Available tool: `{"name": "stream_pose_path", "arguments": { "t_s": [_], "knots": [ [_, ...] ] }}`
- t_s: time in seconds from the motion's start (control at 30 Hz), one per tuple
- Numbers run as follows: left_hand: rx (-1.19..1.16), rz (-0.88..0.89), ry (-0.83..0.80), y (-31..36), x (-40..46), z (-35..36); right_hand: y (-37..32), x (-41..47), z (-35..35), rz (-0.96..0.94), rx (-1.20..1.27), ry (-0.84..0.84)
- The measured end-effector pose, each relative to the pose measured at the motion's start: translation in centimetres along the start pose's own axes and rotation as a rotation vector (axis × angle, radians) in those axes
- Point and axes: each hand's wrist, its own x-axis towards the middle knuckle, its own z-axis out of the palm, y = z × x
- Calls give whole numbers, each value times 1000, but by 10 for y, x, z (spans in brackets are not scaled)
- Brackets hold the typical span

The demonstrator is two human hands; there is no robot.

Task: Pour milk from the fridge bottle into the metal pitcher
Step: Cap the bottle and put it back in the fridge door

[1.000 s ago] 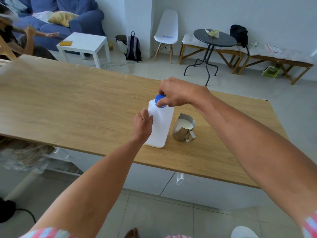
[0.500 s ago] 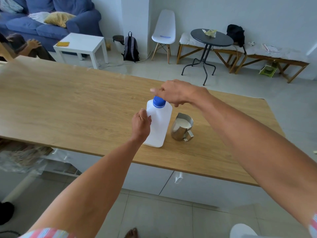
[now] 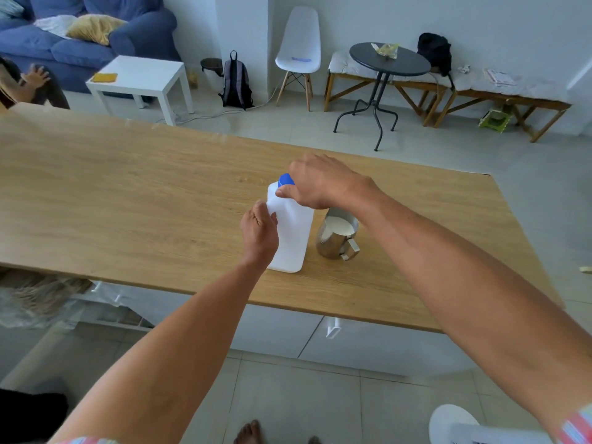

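Near the middle of the wooden counter point(image 3: 128, 200) stands the white milk bottle point(image 3: 293, 238), upright, with the metal pitcher point(image 3: 338, 237) just to its right and close beside it, handle turned toward the near edge. Milk already fills much of the pitcher, so the pouring looks done and the step in hand appears to be closing the bottle. The left hand point(image 3: 259, 233) wraps the bottle's left side at mid-height, fingers curled round it, its grip clamped on the body to steady it. The right hand point(image 3: 315, 184) reaches in from the right across the top of the pitcher, knuckles up, thumb and fingers pinched round the blue cap point(image 3: 286, 180) on the neck. Whether the cap is fully seated cannot be told. Next, the cap likely needs twisting until snug while the left hand stops the bottle from turning; the right forearm passes close above the full pitcher, so it should lift clear without knocking it.
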Motion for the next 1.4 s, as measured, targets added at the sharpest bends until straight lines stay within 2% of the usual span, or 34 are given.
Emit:
{"name": "stream_pose_path", "arguments": {
  "t_s": [0.2, 0.3, 0.37, 0.5, 0.53, 0.6, 0.67, 0.8, 0.87, 1.07, 1.27, 1.4],
  "knots": [
    [39, 24, 19, 2, 2, 0, -11, -1, 10, 70, 42, 107],
    [43, 26, -5, 4, 1, 0, -7, 2, 28, 122, 233, 171],
    [51, 30, -18, 5, 1, -1, -3, -1, 51, 166, 462, 311],
    [64, -7, -53, 6, -2, -2, -2, -23, 111, 288, 931, 791],
    [61, -16, -59, 6, -2, -3, -5, -29, 124, 356, 1018, 831],
    [59, -26, -77, 4, -1, -5, -12, -38, 147, 511, 1201, 763],
    [58, -37, -87, 6, -2, -7, -16, -39, 169, 615, 1321, 623],
    [32, -38, -72, 14, -4, -10, -22, -33, 195, 755, 1597, 298],
    [-8, -53, -68, 18, -7, -11, -25, -28, 206, 761, 1737, 220],
    [-80, -64, -65, 24, -14, -17, -26, -7, 223, 712, 1881, 207],
    [-72, -49, -35, 30, -22, -17, -19, 2, 232, 715, 1793, 185],
    [-97, -61, 23, 33, -32, -17, -9, 1, 240, 597, 1748, 126]
  ]
}}
